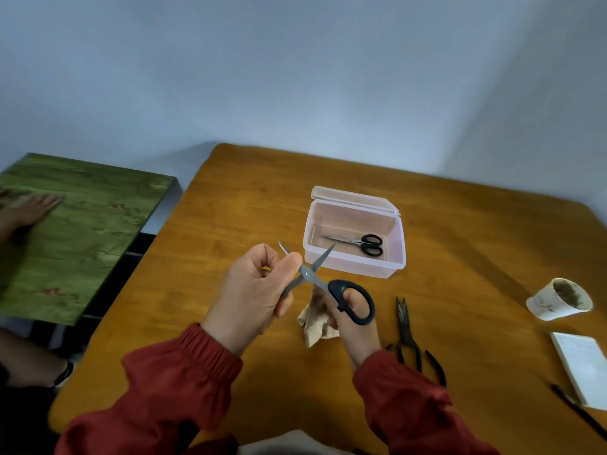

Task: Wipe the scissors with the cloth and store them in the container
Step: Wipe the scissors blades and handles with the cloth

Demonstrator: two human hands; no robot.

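Margin at 9 o'clock: a green board with another person's hand flat on it, well apart from the work. On the wooden table the left hand is curled tight round one handle shank of the scissors, thumb just short of the pivot. Blades stand crossed wide open, tips toward 11 and 1 o'clock, the whole tool held in the air above the table. Cloth, a crumpled beige rag, sits at 6 o'clock of the pivot, touching the right hand; cannot tell whether it is pinched or lying loose. Right hand has fingers through the black handle loop, closed on it. Clear container, lid hinged back, at 1 o'clock of the hands, one black-handled pair already inside. Dark shears lie at 3 o'clock of the right wrist; paper cup and notepad farther right. Judgement: wiping stage. Best to anchor with the left hand, free the right for the rag, fold it over each blade and draw from pivot to tip along the spine, never against the edge. Close the blades before lowering them beside the stored pair.
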